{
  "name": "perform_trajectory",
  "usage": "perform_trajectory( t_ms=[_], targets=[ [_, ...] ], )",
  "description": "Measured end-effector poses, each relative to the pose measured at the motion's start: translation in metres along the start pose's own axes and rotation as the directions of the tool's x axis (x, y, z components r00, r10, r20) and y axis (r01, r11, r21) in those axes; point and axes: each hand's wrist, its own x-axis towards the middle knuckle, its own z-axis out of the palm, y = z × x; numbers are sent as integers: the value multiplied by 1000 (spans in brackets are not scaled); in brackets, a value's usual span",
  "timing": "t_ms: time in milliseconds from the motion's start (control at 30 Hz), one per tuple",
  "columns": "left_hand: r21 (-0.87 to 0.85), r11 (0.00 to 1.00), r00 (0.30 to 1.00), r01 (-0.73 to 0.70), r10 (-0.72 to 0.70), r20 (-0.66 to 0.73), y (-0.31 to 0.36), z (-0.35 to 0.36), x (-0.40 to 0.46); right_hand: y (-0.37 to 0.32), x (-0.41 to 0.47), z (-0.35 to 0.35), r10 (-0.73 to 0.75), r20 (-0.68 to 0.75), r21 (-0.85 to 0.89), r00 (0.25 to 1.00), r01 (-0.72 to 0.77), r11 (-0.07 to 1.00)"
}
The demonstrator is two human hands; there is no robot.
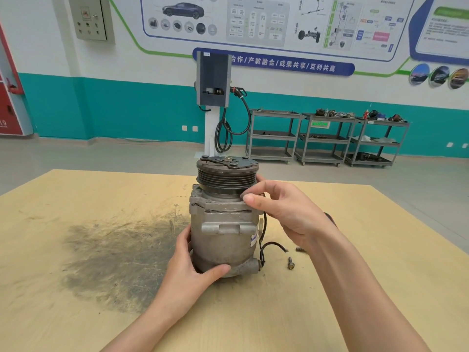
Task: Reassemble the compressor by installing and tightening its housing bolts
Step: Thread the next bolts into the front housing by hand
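teal-and-white wall [127, 110]; grey floor [101, 153] — metal shelf carts [327, 138]

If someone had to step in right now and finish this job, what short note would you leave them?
Left hand: grips the lower body of the compressor, steadying it upright on the wooden table, pulley on top.
Right hand: fingertips pinched at the housing flange under the pulley; whether they hold a bolt is hidden.
Loose bolt lies on the table to the right of the compressor, a small spring beyond it.
Done: cannot tell how many bolts are seated.
Left: fit the loose bolt, then tighten them all. No wrench is in view.
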Motion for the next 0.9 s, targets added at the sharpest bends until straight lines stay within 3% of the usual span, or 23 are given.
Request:
perform_trajectory(
  t_ms=[100, 467, 600, 700, 800, 900],
  targets=[
    [6, 1000, 1000, -6, 6, 2, 1, 0, 0, 0, -2, -5, 11, 53, 24, 999, -12, 1000],
    [-8, 1000, 1000, -9, 10, 5, 8, 0, -4, 5, 2, 6, -15, -84, 22, 996, 17, 1000],
    [-9, 1000, 1000, -7, 7, 6, 8, 0, -3, -1, 0, -6, 25, -15, -68, 1000, -26, 997],
    [-3, 1000, 1000, 0, 0, 11, 7, -1, -3, -7, -3, -31, 96, 22, -25, 995, -95, 995],
    [-1, 1000, 1000, -4, 4, 8, 7, 0, -3, -11, -5, -60, 99, -118, 46, 988, -94, 994],
    [5, 1000, 1000, -9, 9, -8, 8, 1, -2, 1, -4, -84, 88, -288, -106, 954, -123, 987]
  ],
)
